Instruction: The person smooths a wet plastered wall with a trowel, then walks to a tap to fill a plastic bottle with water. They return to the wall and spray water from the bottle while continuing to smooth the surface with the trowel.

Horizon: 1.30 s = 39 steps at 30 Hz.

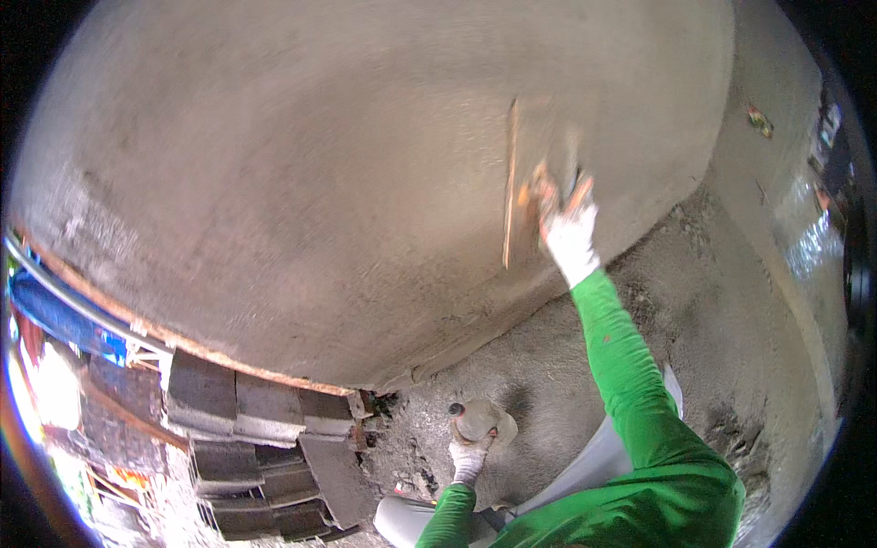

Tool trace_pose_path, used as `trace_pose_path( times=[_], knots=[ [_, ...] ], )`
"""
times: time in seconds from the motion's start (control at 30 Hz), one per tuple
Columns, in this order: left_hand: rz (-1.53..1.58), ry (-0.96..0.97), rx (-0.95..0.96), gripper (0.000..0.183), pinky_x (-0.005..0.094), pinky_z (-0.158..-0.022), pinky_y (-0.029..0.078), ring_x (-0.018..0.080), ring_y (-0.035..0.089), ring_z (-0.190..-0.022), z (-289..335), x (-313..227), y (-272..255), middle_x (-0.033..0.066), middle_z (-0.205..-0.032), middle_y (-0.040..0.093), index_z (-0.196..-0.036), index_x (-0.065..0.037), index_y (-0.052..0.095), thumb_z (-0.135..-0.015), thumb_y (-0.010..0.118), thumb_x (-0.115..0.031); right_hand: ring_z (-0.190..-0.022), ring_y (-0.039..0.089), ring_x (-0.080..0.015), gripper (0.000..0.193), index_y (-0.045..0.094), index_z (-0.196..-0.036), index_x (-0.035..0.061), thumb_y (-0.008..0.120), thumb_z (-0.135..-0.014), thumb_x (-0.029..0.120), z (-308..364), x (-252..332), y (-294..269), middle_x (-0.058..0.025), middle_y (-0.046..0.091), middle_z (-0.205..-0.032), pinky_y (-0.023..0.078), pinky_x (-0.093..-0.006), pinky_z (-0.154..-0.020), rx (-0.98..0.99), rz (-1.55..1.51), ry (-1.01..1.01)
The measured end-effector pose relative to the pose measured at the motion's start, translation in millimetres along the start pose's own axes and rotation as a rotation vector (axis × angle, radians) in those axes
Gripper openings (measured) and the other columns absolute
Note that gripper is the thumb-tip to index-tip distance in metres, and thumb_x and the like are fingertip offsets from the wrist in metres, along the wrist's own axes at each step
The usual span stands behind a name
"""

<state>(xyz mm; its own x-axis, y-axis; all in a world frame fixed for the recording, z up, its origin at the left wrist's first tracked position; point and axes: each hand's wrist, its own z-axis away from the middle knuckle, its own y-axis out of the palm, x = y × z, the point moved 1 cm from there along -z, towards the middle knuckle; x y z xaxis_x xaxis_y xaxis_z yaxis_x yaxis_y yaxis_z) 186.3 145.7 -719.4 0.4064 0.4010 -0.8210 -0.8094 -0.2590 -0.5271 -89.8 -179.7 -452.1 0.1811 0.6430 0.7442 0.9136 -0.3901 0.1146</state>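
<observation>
A broad face of smooth grey plaster (311, 173) is spread across most of the view; its lower right edge is met by rough, grey ground (557, 365), and beyond its lower left edge grey blocks (237, 402) are stacked; near its right edge a flat float (510, 183) is held to the plaster by the right hand (568, 219), its long brown edge lying left of the fingers, which are clamped on it, though blurred; below, a pale rounded object (477, 420) is gripped in the left hand's (468, 457) closed fingers, above the ground.
</observation>
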Motion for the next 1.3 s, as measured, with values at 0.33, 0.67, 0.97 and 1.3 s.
trace_pose_path(
  times=[0.33, 0.67, 0.97, 1.3],
  knots=[
    [-0.126, -0.055, 0.029, 0.108, 0.0388, -0.095, 0.053, 0.0323, 0.066, -0.111, 0.9, -6.1, -12.6, 0.0200, -0.122, 0.066, -0.146, -0.008, 0.039, -0.059, 0.090, -0.046, -0.036, 0.044, -0.0207, 0.066, 0.035, -0.155, 0.0181, 0.058, -0.095, 0.036, 135.6, 84.1, 136.7, -0.0038, 0.047, -0.051, 0.033, -0.0390, -0.032, 0.731, 0.565, -0.716],
    [0.010, 0.025, -0.023, 0.098, 0.0440, -0.087, 0.056, 0.0384, 0.068, -0.102, 3.5, 1.0, -22.0, 0.0235, -0.110, 0.069, -0.144, -0.010, 0.042, -0.063, 0.086, -0.043, -0.061, 0.063, -0.0235, 0.058, 0.042, -0.148, 0.0146, 0.060, -0.094, 0.026, 157.0, 91.4, 205.1, -0.0097, 0.069, -0.081, 0.050, -0.0349, -0.049, 0.590, 0.281, -0.599],
    [0.060, 0.054, -0.052, 0.097, 0.0429, -0.088, 0.055, 0.0393, 0.068, -0.102, -8.7, 8.0, -29.0, 0.0250, -0.109, 0.068, -0.140, -0.006, 0.045, -0.060, 0.087, -0.043, -0.084, 0.072, -0.0225, 0.052, 0.032, -0.145, 0.0031, 0.053, -0.101, 0.021, 23.3, 137.9, 149.4, -0.0177, 0.062, -0.121, 0.060, -0.0280, -0.061, 0.477, 0.343, -0.472],
    [0.013, 0.092, 0.019, 0.095, 0.0453, -0.087, 0.055, 0.0398, 0.067, -0.102, -17.7, 15.1, -31.5, 0.0240, -0.115, 0.066, -0.138, -0.007, 0.047, -0.058, 0.087, -0.040, -0.054, 0.063, -0.0283, 0.042, 0.051, -0.131, 0.0101, 0.054, -0.097, 0.036, 84.6, 186.3, 194.1, -0.0115, 0.065, -0.071, 0.048, -0.0431, -0.047, 0.757, 0.414, -0.497]
  ],
)
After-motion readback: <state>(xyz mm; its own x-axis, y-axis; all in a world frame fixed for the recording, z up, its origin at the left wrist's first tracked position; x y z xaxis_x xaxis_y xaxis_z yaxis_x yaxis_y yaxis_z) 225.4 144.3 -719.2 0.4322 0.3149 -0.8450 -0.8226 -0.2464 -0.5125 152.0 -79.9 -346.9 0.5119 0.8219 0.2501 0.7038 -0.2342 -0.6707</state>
